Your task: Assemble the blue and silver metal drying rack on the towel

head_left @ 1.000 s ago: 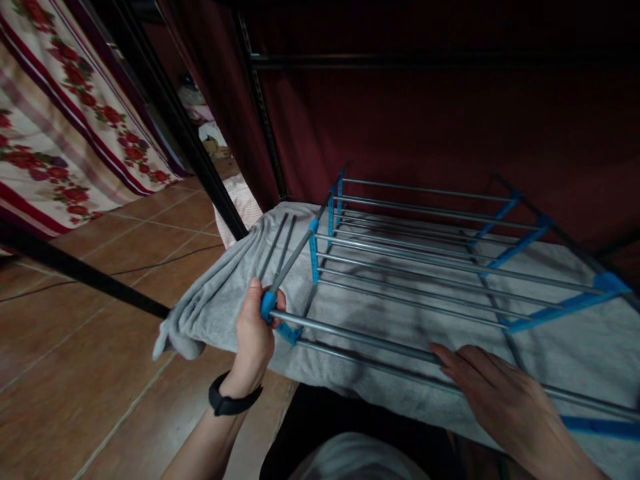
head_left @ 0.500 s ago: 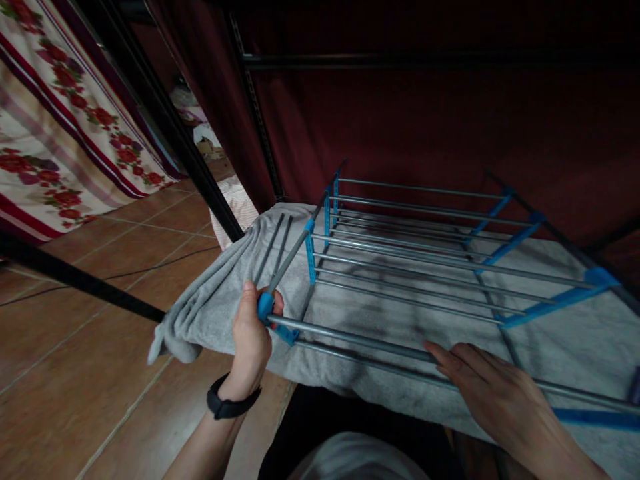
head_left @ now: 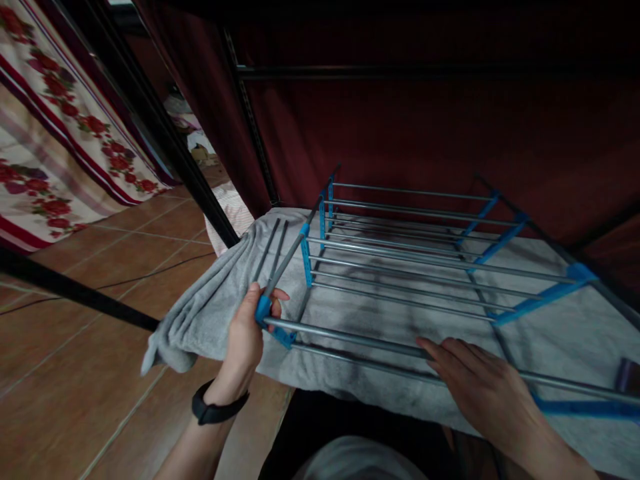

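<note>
A rack of grey metal tubes with blue plastic connectors lies on a grey blanket. My left hand, a black band on its wrist, is closed around the blue corner connector at the rack's near left. My right hand rests over the near long tube, its fingers wrapped over it and partly hidden beneath. Beyond my left hand, two loose grey tubes lie side by side on the blanket.
Black metal posts and a low black bar stand at the left. Behind the rack hangs a dark red curtain. A floral curtain hangs over the tiled floor, where a thin cable runs. A dark object sits at the right edge.
The view has shifted slightly, so the rack's right side appears further left. Both hands keep their places on the rack; my left fingers look slightly more extended.
</note>
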### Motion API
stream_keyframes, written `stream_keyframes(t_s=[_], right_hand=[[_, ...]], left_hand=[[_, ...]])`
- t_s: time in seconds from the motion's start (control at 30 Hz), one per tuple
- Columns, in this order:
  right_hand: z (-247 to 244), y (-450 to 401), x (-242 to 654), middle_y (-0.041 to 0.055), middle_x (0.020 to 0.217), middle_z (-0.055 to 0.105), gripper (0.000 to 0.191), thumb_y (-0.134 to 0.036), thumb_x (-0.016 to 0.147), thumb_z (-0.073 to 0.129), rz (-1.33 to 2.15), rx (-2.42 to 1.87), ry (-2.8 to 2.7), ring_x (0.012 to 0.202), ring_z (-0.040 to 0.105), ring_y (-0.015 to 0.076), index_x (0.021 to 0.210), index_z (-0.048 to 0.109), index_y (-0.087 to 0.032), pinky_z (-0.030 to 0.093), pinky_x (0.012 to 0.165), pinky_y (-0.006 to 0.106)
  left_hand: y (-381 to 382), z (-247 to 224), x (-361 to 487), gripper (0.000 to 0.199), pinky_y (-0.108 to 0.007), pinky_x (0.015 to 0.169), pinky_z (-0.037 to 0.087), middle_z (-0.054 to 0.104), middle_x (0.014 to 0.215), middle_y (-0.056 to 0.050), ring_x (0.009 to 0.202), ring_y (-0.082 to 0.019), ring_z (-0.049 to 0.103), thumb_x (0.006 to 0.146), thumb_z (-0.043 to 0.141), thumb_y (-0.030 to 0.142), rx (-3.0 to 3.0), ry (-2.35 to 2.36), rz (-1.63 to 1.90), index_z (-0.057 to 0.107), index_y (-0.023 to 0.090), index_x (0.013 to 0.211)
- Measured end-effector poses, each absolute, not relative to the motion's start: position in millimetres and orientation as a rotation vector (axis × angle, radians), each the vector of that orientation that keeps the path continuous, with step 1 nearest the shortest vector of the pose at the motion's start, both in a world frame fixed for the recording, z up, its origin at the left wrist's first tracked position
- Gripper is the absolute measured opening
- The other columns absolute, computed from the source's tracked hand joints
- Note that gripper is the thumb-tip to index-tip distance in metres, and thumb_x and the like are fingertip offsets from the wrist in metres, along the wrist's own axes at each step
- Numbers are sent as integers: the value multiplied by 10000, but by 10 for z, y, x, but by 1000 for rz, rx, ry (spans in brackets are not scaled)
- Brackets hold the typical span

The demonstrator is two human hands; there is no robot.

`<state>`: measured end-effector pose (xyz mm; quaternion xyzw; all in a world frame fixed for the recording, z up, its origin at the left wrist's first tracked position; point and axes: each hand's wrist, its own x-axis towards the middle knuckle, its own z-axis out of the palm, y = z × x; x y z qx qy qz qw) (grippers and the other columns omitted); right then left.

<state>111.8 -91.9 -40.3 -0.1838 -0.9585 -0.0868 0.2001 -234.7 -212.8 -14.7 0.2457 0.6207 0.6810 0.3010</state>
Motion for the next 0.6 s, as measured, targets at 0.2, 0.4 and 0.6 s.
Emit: stream_keyframes(t_s=[0.2,0.4,0.6], right_hand=[[1,-746,1534,93,1339,643,507,-346,1014,459,-64,-674,-2580,1169,643,275,1515,427,-276,551,946,443],[601,51,1671,55,1311,662,349,-458,997,497,200,-808,-2445,1214,623,276,1303,640,-367,515,997,421],[666,705,283,55,1042,758,237,-338,895,651,1085,-860,-2132,955,699,204,1076,746,-219,585,830,358]], left_hand=[[-2172,-75,-2442,380,-230,506,422,527,574,8,511,-130,449,906,536,492,668,1585,1696,672,138,929],[-2167,-26,-2658,302,-237,579,505,615,690,-32,624,-153,571,869,647,399,621,1439,1592,698,126,989],[-1857,57,-2904,151,-215,575,543,662,736,-63,613,-128,612,839,698,237,415,1284,1496,689,115,927]])
